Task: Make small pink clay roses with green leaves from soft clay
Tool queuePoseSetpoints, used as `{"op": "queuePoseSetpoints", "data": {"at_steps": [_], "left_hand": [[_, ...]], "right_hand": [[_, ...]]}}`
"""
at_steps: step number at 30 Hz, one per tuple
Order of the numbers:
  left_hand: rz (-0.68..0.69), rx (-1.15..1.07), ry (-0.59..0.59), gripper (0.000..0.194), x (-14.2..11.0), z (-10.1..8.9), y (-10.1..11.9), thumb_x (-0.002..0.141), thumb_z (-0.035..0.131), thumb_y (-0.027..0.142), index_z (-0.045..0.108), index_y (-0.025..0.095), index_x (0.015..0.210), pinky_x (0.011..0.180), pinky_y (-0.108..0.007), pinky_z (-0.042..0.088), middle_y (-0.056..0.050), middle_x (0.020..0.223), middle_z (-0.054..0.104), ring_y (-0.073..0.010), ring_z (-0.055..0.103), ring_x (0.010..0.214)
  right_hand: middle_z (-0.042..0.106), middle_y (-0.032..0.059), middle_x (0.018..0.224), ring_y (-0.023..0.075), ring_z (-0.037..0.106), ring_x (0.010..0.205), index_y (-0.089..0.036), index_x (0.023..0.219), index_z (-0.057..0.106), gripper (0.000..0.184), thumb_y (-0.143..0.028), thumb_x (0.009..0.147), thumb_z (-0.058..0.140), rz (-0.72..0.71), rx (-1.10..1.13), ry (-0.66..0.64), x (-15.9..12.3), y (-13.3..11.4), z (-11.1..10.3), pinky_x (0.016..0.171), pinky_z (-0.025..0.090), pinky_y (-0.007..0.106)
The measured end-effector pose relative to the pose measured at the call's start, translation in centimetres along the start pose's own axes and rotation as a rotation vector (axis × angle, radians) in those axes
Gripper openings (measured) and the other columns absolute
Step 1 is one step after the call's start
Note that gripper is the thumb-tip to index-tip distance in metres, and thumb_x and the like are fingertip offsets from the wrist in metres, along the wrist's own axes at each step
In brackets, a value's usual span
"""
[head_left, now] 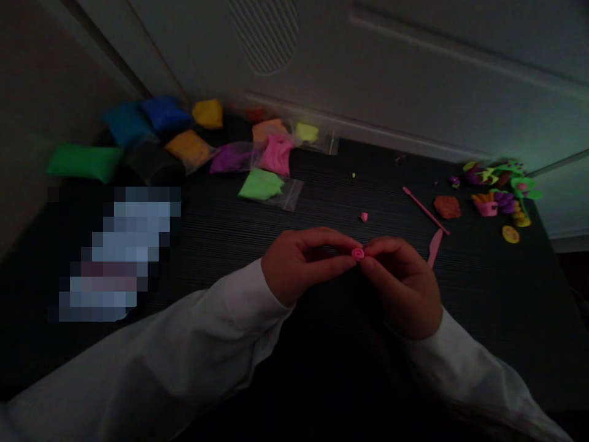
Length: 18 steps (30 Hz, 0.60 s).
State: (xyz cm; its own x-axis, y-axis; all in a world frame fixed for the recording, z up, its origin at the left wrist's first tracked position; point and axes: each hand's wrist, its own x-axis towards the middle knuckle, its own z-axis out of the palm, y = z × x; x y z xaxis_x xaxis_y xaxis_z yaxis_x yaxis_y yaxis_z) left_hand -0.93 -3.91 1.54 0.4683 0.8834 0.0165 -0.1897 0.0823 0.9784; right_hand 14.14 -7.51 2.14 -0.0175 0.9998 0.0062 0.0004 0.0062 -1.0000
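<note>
A small pink clay spiral (pixel 358 254), rolled up like a rosebud, is pinched between the fingertips of both hands above the dark table. My left hand (pixel 306 261) grips it from the left with thumb and forefinger. From the right, my right hand (pixel 405 279) holds its other side the same way. Just beyond the fingers a little pink clay piece (pixel 364 217) lies on the table. A pink modelling stick (pixel 426 210) and a pink plastic knife (pixel 435 247) rest to the right, the knife partly hidden behind my right hand.
Bags of coloured clay, among them a green pack (pixel 85 162) and a pink one (pixel 277 153), line the back left. Small clay figures (pixel 504 184) cluster at the right near a reddish-brown lump (pixel 447 207). A pale blurred-out object (pixel 124 252) lies left. A pale panel (pixel 414 92) rises behind the table (pixel 207 239).
</note>
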Motion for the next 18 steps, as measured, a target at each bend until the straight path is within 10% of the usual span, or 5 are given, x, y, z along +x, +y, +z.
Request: {"op": "queuePoseSetpoints", "data": {"at_steps": [6,13,18], "left_hand": [[-0.094,-0.138,0.009,0.018,-0.1,0.2,-0.1,0.063,0.064,0.013,0.063,0.018,0.080,0.072,-0.018,0.046,0.001,0.080,0.064,-0.0093,0.058,0.077],[-0.125,-0.239,0.128,0.016,0.8,-0.2,-0.7,0.063,0.064,0.016,0.062,0.017,0.078,0.062,-0.018,0.044,0.001,0.074,0.064,-0.0061,0.056,0.064],[-0.153,-0.301,0.174,0.017,1.4,-0.4,-1.0,0.061,0.066,0.018,0.063,0.018,0.078,0.060,-0.019,0.043,0.001,0.075,0.063,-0.0071,0.055,0.067]], "right_hand": [[0.056,-0.0027,0.076,0.0099,0.052,0.073,-0.023,0.079,0.056,0.008,-0.019,0.072,0.055,-0.026,-0.077,-0.047,-0.1,-0.1,0.0,0.064,0.040,0.024],[0.055,0.0006,0.074,0.0123,0.049,0.067,-0.020,0.081,0.057,0.013,-0.028,0.073,0.052,-0.235,-0.806,0.291,2.4,0.7,-2.3,0.064,0.039,0.028],[0.056,0.0048,0.078,0.0160,0.050,0.071,-0.017,0.082,0.058,0.025,-0.039,0.073,0.049,-0.204,-1.049,0.255,3.9,1.9,-2.7,0.064,0.039,0.032]]}}
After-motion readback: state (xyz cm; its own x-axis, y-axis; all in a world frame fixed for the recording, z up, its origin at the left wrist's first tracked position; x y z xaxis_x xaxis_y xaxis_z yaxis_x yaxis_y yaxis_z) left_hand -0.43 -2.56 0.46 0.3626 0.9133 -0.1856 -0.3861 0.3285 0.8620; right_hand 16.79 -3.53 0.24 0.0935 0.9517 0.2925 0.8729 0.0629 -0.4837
